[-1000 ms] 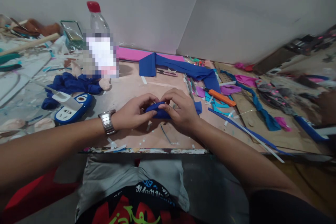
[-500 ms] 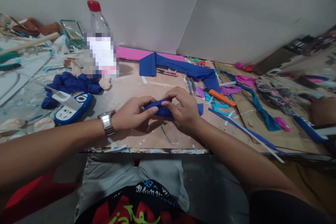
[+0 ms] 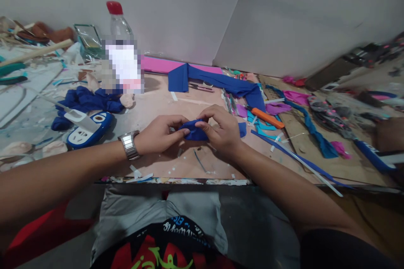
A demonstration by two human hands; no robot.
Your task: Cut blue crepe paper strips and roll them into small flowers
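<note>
A small piece of dark blue fabric is pinched between both my hands just above the middle of the pinkish work board. My left hand, with a metal watch on its wrist, grips the fabric's left end with closed fingers. My right hand curls over its right end, thumb and fingers pressed on the cloth. A corner of the blue fabric sticks out to the right of my right hand.
A long blue fabric strip and pink sheet lie at the back. An orange utility knife, a plastic bottle, crumpled blue cloth and a blue-white power strip surround the spot. Another person's hand rests at right.
My hands have lifted the blue fabric slightly and bunched it tighter between the fingers. The other person's hand at the right shifted a little.
</note>
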